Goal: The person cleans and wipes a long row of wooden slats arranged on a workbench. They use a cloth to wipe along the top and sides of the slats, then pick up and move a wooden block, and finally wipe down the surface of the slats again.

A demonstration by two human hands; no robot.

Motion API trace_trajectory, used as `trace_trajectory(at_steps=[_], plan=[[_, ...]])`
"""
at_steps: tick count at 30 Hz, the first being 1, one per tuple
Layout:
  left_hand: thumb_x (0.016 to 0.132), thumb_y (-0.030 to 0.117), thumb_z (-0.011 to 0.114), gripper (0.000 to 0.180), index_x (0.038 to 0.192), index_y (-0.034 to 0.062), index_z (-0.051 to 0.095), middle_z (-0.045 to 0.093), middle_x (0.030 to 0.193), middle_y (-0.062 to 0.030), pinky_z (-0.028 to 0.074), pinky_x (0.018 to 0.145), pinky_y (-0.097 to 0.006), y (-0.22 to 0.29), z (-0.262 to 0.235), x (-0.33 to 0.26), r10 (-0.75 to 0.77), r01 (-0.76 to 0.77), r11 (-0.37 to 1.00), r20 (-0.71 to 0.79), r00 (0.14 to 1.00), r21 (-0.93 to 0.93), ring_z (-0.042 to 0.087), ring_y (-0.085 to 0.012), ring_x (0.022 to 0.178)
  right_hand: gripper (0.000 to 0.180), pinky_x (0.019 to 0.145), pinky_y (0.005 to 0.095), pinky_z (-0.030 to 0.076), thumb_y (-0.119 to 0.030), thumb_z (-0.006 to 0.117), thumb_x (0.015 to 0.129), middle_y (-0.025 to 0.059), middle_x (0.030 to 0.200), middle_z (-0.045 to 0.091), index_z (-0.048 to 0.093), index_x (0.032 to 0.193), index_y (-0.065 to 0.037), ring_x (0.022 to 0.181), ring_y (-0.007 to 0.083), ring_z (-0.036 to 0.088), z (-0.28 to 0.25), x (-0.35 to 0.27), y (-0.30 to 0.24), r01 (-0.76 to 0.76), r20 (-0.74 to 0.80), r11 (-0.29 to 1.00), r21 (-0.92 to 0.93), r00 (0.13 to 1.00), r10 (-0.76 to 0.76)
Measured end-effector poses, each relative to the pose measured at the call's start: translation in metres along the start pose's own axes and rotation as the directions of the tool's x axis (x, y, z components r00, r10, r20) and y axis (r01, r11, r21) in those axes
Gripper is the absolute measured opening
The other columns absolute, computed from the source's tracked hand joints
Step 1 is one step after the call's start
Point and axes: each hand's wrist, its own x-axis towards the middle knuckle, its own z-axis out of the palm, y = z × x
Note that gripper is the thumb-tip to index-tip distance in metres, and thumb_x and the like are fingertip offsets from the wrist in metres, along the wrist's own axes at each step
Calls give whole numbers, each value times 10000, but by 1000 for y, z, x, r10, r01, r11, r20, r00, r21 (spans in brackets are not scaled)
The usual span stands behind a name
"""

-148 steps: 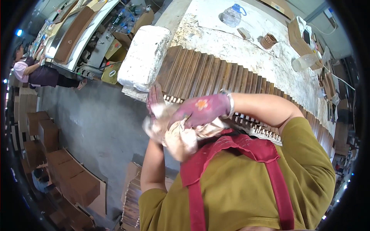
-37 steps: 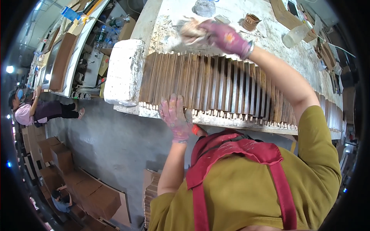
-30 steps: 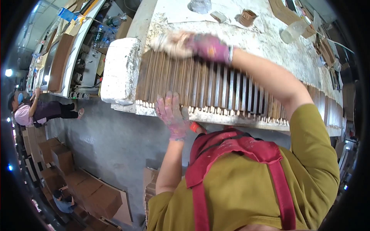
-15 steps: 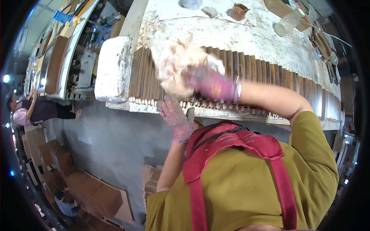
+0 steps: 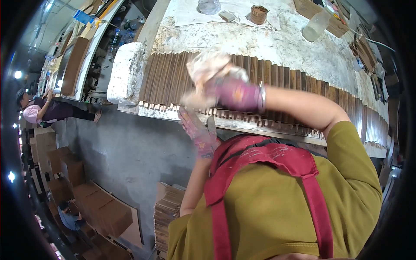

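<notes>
A long row of brown wooden strips (image 5: pixel 164 80) stands packed side by side along the near edge of the workbench, their pale notched ends facing me. My right hand (image 5: pixel 237 94), in a purplish-pink patterned glove, is closed on a crumpled pale cloth (image 5: pixel 209 67) lying over the strips left of the row's middle. Motion blurs both the cloth and that hand's fingertips. My left hand (image 5: pixel 198 133), gloved alike, has its fingers stretched out and thumb apart against the near ends of the strips; it holds nothing.
A white wrapped block (image 5: pixel 126 73) sits at the bench's left end. Across the stained benchtop (image 5: pixel 208 37) are a brown cup-like container (image 5: pixel 258 14) and a translucent bottle (image 5: pixel 315 29). More strips (image 5: pixel 167 212) are stacked low beside me. Another person (image 5: pixel 56 109) stands far left.
My right hand has shifted the cloth across the strips, baring more of them at the left. My left hand stays by the strips' near ends.
</notes>
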Motion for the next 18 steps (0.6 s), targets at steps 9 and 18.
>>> trace_trajectory(at_steps=[9, 18], plan=[[961, 493, 465, 797, 1478, -68, 235, 191, 1557, -250, 60, 1200, -427, 13, 11, -31, -141, 140, 990, -5, 990, -32, 93, -383, 1464, 292, 645, 303, 560, -182, 586, 888, 60, 856, 657, 642, 1130, -28, 656, 139, 587, -93, -25, 32, 81, -511, 962, 261, 857, 66], [928, 414, 558, 718, 1449, -11, 305, 331, 1467, -224, 243, 1138, -459, 35, 16, -72, -7, 163, 891, 346, 938, -424, 294, -374, 1367, 425, 907, 367, 513, -65, 522, 831, 150, 1185, 641, 562, 1253, -29, 1125, 240, 596, -37, -80, -47, 40, 338, 842, 538, 905, -259]])
